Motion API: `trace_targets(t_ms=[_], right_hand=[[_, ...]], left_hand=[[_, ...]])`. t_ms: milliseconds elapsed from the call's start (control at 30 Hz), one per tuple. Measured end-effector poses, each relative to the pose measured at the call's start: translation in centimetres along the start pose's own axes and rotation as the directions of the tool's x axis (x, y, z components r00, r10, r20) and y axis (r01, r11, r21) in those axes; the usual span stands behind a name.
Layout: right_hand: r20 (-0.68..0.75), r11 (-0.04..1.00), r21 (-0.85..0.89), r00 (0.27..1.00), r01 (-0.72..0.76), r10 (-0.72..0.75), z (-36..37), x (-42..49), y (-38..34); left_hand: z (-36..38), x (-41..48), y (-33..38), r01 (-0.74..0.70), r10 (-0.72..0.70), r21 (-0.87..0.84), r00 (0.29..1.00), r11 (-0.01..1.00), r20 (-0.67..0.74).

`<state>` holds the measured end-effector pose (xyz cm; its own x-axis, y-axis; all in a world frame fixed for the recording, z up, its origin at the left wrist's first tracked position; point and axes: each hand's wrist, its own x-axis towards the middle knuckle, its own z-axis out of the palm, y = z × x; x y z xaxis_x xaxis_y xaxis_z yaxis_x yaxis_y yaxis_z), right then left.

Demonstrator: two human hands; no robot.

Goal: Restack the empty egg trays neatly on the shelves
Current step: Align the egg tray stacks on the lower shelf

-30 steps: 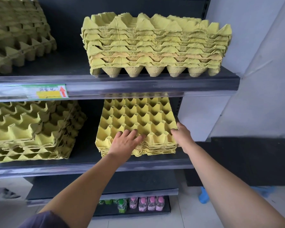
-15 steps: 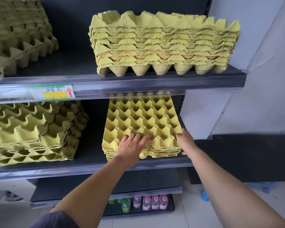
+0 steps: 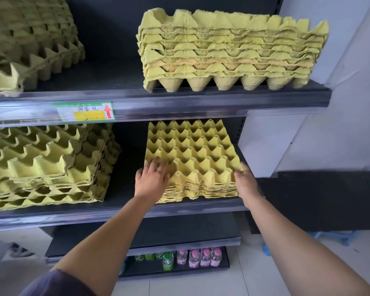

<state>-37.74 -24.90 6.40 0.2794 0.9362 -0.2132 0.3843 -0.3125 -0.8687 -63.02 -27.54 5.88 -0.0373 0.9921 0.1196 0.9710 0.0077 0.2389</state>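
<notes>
Right, the bright yellow stack of egg trays [image 3: 192,159] sits below and to the right of the price label [image 3: 86,111], near the front edge of the middle shelf [image 3: 115,207]. My left hand [image 3: 152,181] lies flat, fingers spread, on the top tray's front-left corner. My right hand [image 3: 246,182] presses against the stack's front-right corner. Its fingers are blurred but look straight, gripping nothing.

I reckon this moulded pulp is light and fairly stiff when nested, but crushable at the rims. So I'd take hold low on both side edges, never by the peaks.

Directly below the label, a duller stack [image 3: 47,163] looks skewed, its layers fanned out. Above and right of the label a taller stack [image 3: 229,52] shows ragged edges. Far below the label stand pink-capped bottles [image 3: 199,257].
</notes>
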Motion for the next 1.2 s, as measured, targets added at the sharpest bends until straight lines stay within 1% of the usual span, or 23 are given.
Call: trace_targets(t_ms=[67,100,133,167,200,233,300,333,367,400,500,567,633,867,933,1033,1133,1200], right_hand=[[-0.013,0.998,0.000,0.998,-0.057,0.057,0.1,0.3,0.0],[-0.020,0.995,0.010,0.995,-0.099,0.099,0.1,0.5,0.1],[-0.028,0.989,0.033,0.989,-0.143,0.144,0.2,0.6,0.2],[-0.031,0.979,0.070,0.980,-0.193,0.196,0.4,0.7,0.4],[-0.034,0.965,0.115,0.970,-0.234,0.239,0.5,0.8,0.5],[-0.029,0.950,0.154,0.960,-0.270,0.278,0.7,0.8,0.5],[-0.001,0.920,0.212,0.941,-0.330,0.338,1.0,1.0,0.6],[0.015,0.905,0.233,0.932,-0.356,0.363,1.1,1.1,0.7],[0.032,0.890,0.247,0.921,-0.384,0.388,1.2,1.2,0.8],[0.046,0.879,0.256,0.913,-0.402,0.404,1.2,1.3,1.0],[0.048,0.883,0.240,0.913,-0.404,0.405,1.3,1.6,1.2],[0.017,0.897,0.241,0.926,-0.371,0.378,1.4,1.6,1.1],[-0.006,0.902,0.260,0.934,-0.344,0.357,1.5,1.5,1.2],[-0.072,0.913,0.330,0.958,-0.240,0.277,1.3,0.4,-0.2],[-0.046,0.907,0.354,0.964,-0.229,0.262,1.1,0.0,-1.1],[0.026,0.882,0.398,0.964,-0.252,0.264,0.9,1.1,-1.4],[0.066,0.874,0.401,0.961,-0.273,0.270,0.5,2.5,-1.2],[0.089,0.866,0.409,0.957,-0.287,0.275,0.2,2.0,-1.8]], left_hand=[[0.1,-0.2,-0.1,0.022,-0.037,-0.127,0.992,0.992,-0.119],[0.2,-0.3,-0.2,0.056,-0.094,-0.206,0.979,0.977,-0.180],[0.2,-0.4,-0.3,0.116,-0.180,-0.295,0.962,0.948,-0.203],[0.2,-0.3,-0.4,0.196,-0.282,-0.399,0.944,0.896,-0.172],[0.2,-0.2,-0.5,0.284,-0.379,-0.517,0.922,0.808,-0.085],[0.2,-0.1,-0.7,0.366,-0.448,-0.630,0.893,0.685,0.032],[0.5,0.1,-1.1,0.467,-0.497,-0.793,0.832,0.391,0.245],[0.7,0.2,-1.3,0.495,-0.500,-0.831,0.802,0.254,0.325],[1.0,0.2,-1.5,0.520,-0.493,-0.841,0.777,0.153,0.391],[1.1,0.1,-1.7,0.552,-0.481,-0.829,0.753,0.089,0.449],[1.6,0.0,-1.8,0.620,-0.464,-0.784,0.687,-0.025,0.558],[1.6,0.1,-1.8,0.614,-0.461,-0.787,0.680,-0.068,0.570],[1.4,0.2,-1.9,0.595,-0.468,-0.800,0.688,-0.072,0.554],[0.7,-0.3,-2.3,0.543,-0.548,-0.840,0.706,0.012,0.449],[0.0,-0.4,-2.3,0.527,-0.554,-0.850,0.711,0.010,0.434],[-1.0,-0.2,-2.2,0.503,-0.551,-0.864,0.725,0.016,0.412],[-2.3,0.1,-1.8,0.478,-0.550,-0.879,0.736,0.009,0.395],[-2.7,0.4,-1.6,0.485,-0.534,-0.874,0.744,0.017,0.402]])
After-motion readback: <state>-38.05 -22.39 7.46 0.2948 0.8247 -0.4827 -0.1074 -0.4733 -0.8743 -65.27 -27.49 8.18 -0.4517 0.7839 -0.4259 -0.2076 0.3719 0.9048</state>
